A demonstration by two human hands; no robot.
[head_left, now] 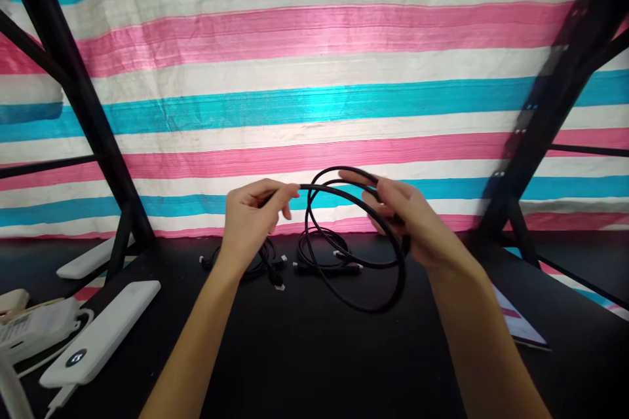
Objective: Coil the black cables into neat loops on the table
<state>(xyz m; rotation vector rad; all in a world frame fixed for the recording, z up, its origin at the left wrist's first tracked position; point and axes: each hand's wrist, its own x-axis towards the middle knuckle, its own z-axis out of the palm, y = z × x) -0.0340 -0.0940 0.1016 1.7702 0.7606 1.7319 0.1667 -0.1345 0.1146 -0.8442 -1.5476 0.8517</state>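
A black cable (339,192) hangs in loose loops between my two hands, above the table. My left hand (258,209) pinches one stretch of it between thumb and fingers. On the other side, my right hand (405,213) is closed round the gathered loops, its fingers partly behind them. The lowest loop hangs in front of a coiled black cable (327,268) with light-coloured plug ends, lying on the table. Another coiled black cable (268,265) lies behind my left wrist, partly hidden by it.
White elongated devices (105,334) and a white power strip (39,330) with cords occupy the left side of the black table (314,353). A flat tablet-like thing (521,324) lies beyond my right forearm. Black metal posts (93,118) flank a striped sheet (314,33).
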